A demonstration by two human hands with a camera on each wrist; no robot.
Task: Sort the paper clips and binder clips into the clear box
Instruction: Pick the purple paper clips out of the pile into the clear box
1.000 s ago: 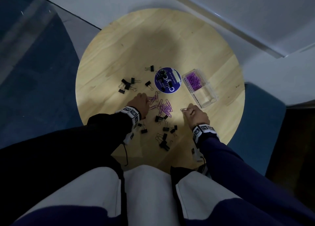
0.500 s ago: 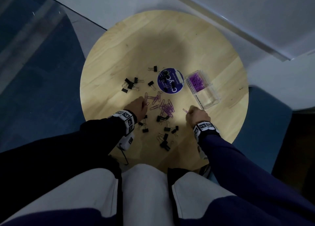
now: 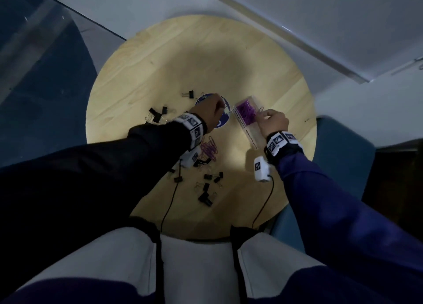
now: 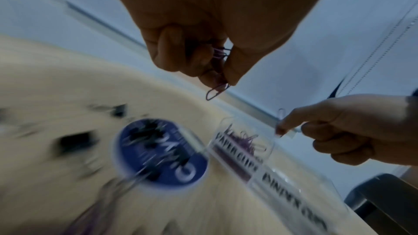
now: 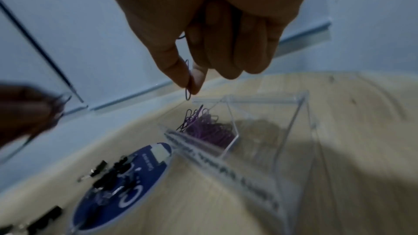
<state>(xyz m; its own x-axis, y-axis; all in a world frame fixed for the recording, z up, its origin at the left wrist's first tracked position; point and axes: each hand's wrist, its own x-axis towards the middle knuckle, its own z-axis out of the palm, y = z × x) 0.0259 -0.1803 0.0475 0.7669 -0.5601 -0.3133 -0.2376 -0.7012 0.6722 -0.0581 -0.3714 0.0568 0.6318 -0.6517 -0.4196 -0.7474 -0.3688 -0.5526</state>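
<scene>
The clear box (image 3: 243, 123) lies on the round wooden table (image 3: 160, 70), its far compartment full of purple paper clips (image 3: 246, 111). My right hand (image 3: 271, 120) pinches a single paper clip (image 5: 188, 85) just above that compartment's near edge. My left hand (image 3: 211, 111) hovers over the blue round lid (image 3: 223, 121) and grips a few purple paper clips (image 4: 217, 85) between thumb and fingers. More purple paper clips (image 3: 208, 148) lie loose on the table, with black binder clips (image 3: 206, 190) scattered nearer me and others (image 3: 156, 114) to the left.
The blue lid (image 5: 122, 181) carries several black binder clips. The box's near compartment (image 5: 269, 131) looks unfilled. Wrist camera cables (image 3: 263, 207) trail over the table's near edge. A dark blue seat (image 3: 343, 157) stands right of the table.
Both hands have lifted from the loose pile and moved away from me: the right one with its clip to the box, the left one with clips over the blue lid.
</scene>
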